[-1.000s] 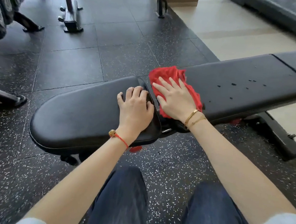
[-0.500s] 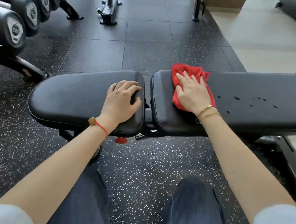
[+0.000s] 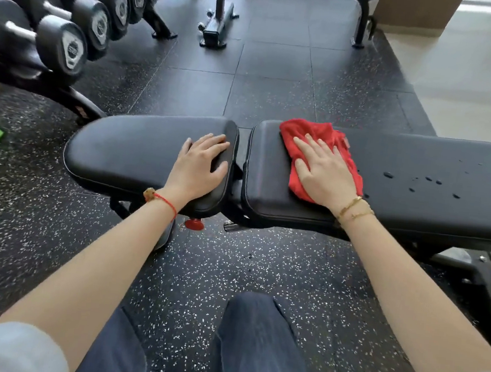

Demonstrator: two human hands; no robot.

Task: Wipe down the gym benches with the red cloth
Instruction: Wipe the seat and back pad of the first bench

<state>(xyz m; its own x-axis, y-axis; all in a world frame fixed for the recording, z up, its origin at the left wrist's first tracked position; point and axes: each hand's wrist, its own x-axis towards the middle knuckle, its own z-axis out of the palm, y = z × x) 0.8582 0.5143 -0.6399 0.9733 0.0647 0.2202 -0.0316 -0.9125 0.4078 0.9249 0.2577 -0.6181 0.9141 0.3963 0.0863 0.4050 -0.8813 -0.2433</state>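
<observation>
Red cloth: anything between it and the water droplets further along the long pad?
Nothing visible. The right hand presses the red cloth flat on the long pad; bare black vinyl runs from the cloth's edge to the droplets. The left hand rests on the seat pad, out of that path.

The scene is seen from a single wide-angle camera worn on the head, faced forward and steeply down, so that both forearms are taken in from the lower corners and the knees at the bottom edge. The padded worktop (image 3: 418,184) is viewed from close above its near edge and is crossed from left to right at mid-height, cut off by the right edge of the frame. Beyond its far edge the speckled floor (image 3: 271,92) is shown, with a dumbbell rack (image 3: 66,36) at upper left; no second view is given.
</observation>
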